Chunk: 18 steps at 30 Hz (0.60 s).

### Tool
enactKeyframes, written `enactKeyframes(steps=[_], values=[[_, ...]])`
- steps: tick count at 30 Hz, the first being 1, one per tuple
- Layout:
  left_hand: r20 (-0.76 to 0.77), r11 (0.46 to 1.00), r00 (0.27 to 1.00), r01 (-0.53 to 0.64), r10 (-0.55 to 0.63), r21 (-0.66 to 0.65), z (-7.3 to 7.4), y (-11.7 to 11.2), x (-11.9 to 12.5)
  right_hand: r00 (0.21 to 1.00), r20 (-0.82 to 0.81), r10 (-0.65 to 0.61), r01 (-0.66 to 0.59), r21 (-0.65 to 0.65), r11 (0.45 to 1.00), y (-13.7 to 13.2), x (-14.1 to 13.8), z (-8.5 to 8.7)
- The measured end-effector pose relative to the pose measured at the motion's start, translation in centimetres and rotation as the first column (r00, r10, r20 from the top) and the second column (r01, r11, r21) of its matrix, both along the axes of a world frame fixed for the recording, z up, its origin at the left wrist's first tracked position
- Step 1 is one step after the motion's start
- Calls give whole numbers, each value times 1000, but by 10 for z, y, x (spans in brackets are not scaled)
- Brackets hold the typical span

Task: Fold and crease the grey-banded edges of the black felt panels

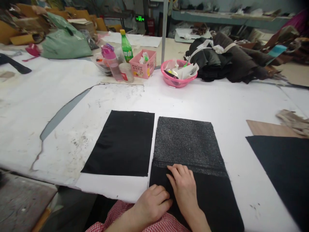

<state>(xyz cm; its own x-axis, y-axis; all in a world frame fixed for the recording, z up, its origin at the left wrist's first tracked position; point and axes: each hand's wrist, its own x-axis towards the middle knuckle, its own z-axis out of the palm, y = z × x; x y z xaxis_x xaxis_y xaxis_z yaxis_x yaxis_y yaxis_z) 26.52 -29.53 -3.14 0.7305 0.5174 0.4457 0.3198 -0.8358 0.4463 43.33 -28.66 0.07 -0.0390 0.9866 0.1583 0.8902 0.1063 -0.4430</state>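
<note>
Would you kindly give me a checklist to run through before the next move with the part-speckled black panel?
1. Part-speckled black panel lying on the white-covered table: ok.
2. Right hand at the panel's crosswise band: ok.
3. Left hand gripping the panel: cannot tell; its fingertips are tucked from sight.
4. Plain black panel apart, with a narrow white gap between: ok.
5. Pink basin clear of both panels: ok.
6. Panel's near edge straight: cannot tell; mostly out of view.
</note>
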Motion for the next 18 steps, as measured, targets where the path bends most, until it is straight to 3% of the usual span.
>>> enactKeyframes(steps=[7,13,18], values=[[-78,996,997,-26,20,-82,4,6,-6,999,-36,1,-2,-26,1000,5,1,1],[-211,967,967,-180,141,-180,19,17,-12,998,-52,-17,19,40,999,2,0,-4],[-271,933,935,-290,228,-215,34,28,-10,999,-52,-14,14,6,1000,3,2,-3]])
